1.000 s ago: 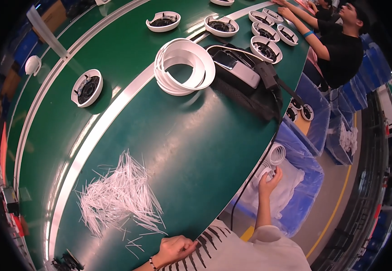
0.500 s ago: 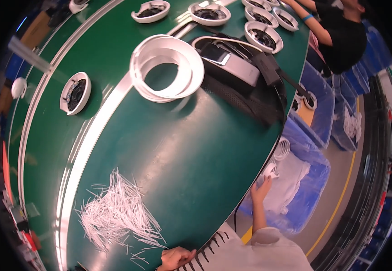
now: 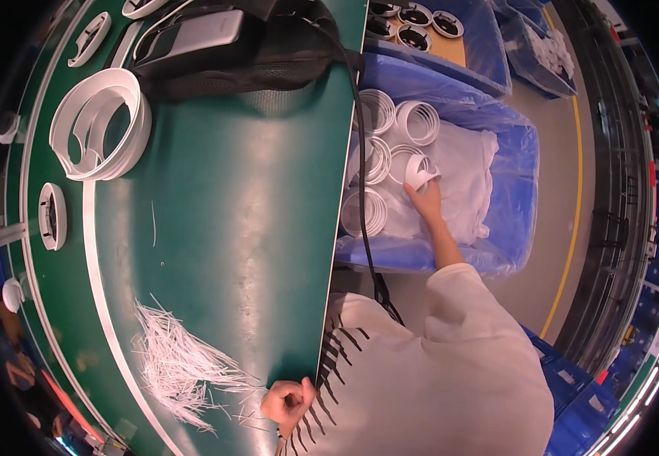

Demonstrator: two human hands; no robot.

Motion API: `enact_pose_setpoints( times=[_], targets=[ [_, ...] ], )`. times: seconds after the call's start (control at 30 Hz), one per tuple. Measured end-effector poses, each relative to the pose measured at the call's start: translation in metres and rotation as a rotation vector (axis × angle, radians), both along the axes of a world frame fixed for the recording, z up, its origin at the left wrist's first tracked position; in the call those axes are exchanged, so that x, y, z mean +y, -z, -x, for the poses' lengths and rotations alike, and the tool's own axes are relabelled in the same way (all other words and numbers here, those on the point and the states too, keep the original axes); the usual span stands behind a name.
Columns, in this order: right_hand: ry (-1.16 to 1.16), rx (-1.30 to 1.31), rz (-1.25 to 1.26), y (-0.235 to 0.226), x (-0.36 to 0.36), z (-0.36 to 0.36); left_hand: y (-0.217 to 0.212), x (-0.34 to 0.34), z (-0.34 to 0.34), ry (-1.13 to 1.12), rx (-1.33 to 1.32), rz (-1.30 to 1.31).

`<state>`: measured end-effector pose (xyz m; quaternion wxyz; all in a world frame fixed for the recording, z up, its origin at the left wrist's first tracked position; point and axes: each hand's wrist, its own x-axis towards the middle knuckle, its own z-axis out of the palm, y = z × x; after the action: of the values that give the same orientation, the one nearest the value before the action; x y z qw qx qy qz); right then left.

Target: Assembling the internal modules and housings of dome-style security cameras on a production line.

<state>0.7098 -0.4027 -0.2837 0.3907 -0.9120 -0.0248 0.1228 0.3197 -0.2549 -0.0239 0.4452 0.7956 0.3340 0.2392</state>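
Note:
My right hand (image 3: 427, 201) reaches over the blue bin (image 3: 523, 178) on the right and grips a white plastic ring (image 3: 418, 173). Other stacked white rings (image 3: 418, 123) stand in the bin beside it, on a white cloth-like or plastic sheet (image 3: 462, 163). At the front edge of the green table, my left hand (image 3: 289, 401) is loosely curled, with nothing visible in it. Close by that hand lies a loose heap of thin white strips (image 3: 181, 365), a few of them scattered toward its fingers.
A stack of larger white rings (image 3: 133, 125) stands at the table's far left. Behind it are a black bag (image 3: 269, 68) and a grey device (image 3: 206, 32). Round white parts with black insides (image 3: 53, 216) sit farther left. A black cable (image 3: 363, 190) hangs along the table edge.
The view has swung right, so the bin is nearer the middle. My right hand still holds a white ring, now over the ring stacks. My left hand stays near the table edge.

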Motion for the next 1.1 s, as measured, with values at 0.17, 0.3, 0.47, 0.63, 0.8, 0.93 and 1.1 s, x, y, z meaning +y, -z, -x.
enact_pose_setpoints(
  times=[0.17,0.3,0.47,0.63,0.8,0.93,1.1],
  targets=[
    [-0.209,-0.274,0.212,-0.006,0.007,0.015,-0.005,-0.004,-0.005,-0.102,0.009,0.057],
    [-0.293,-0.574,0.434,-0.017,0.023,0.021,-0.004,-0.008,-0.002,-0.16,0.019,0.073],
    [-0.544,-0.431,0.336,-0.01,0.051,-0.003,-0.005,-0.002,-0.005,-0.113,0.017,0.121],
    [-0.659,-0.308,0.196,-0.021,0.057,-0.019,-0.002,-0.002,-0.006,-0.124,-0.018,0.095],
    [-0.998,-0.372,0.105,-0.02,0.028,-0.021,0.006,-0.005,0.001,-0.135,-0.018,-0.036],
    [-1.027,-0.274,0.259,-0.032,0.034,-0.014,0.012,-0.001,0.009,-0.088,-0.093,0.065],
    [-0.579,-0.445,0.355,-0.025,0.032,-0.007,-0.023,-0.01,-0.015,-0.253,0.041,0.021]
  ],
)
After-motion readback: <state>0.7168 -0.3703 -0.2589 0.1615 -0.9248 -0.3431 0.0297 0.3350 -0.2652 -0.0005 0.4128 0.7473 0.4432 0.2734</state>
